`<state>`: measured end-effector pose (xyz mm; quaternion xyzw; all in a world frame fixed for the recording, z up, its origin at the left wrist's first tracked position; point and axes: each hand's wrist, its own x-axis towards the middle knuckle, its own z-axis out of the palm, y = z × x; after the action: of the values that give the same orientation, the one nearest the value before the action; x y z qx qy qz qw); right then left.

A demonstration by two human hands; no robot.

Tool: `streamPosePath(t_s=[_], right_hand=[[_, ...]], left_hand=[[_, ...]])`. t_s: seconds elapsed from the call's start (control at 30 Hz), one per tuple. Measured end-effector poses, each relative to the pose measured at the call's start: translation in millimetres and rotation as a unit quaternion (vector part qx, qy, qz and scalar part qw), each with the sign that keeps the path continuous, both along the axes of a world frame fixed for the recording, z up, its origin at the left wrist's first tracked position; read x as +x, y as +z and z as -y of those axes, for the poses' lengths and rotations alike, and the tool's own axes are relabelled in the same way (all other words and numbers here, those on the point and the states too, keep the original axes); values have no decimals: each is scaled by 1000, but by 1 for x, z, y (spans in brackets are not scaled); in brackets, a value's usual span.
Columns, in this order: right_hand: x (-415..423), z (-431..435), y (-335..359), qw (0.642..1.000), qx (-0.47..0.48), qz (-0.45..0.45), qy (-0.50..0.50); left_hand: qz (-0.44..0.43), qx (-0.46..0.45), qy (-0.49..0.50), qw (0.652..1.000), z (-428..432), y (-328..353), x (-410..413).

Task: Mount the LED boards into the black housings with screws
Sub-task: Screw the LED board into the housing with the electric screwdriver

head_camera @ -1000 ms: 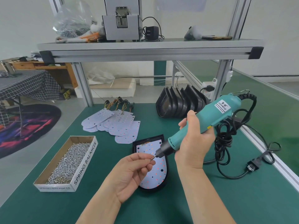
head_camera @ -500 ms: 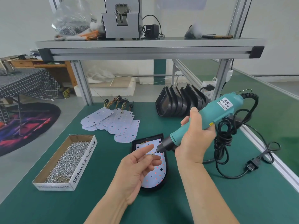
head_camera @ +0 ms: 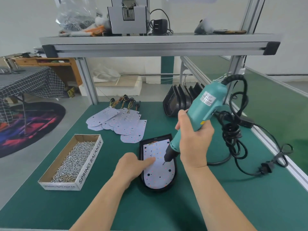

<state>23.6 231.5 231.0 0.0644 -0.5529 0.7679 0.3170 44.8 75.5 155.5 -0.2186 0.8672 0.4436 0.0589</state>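
Black housing (head_camera: 141, 150) holds LED board (head_camera: 156, 174) under released left grip (head_camera: 133, 165); right grip (head_camera: 195, 142) grasps screwdriver (head_camera: 206, 102)

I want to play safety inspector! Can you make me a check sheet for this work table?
Surface: green mat, flat.
Job's things: LED board sits in black housing; spare boards, stacked housings behind; screw box left.
Clutter: bag, charger on shelf.
Hands: left hand presses the board; right hand grips screwdriver, tip at board.
Cables: screwdriver cord bundled at right, plug lying loose.
Surroundings: rug on floor, left.
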Motion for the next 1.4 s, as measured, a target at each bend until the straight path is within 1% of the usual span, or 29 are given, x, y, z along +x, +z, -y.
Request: streamPosePath(t_s=[0.07,0.1,0.17,0.23,0.43,0.97,1.17,1.4], right_hand=[[2,2,-9,999,40,5,8],[3,3,-13,999,53,8,11],[4,4,-21,997,76,14,9],[4,3,-25,995,94,14,3],[2,-5,-35,994,105,16,-3],[2,-3,-38,992,125,8,-3],[3,0,-35,992,123,10,20],[-1,1,-38,992,113,40,28]], left_hand=[[15,-39,-18,999,-6,-1,-10],[14,-27,-22,999,-9,-2,-14],[8,47,-20,999,-15,-2,-21],[7,95,-11,995,-19,-3,-23],[13,150,-10,989,-20,-6,-25],[22,149,-4,989,-21,-4,-23],[21,152,-12,988,-20,-5,-23],[27,158,-12,987,-22,-6,-23]])
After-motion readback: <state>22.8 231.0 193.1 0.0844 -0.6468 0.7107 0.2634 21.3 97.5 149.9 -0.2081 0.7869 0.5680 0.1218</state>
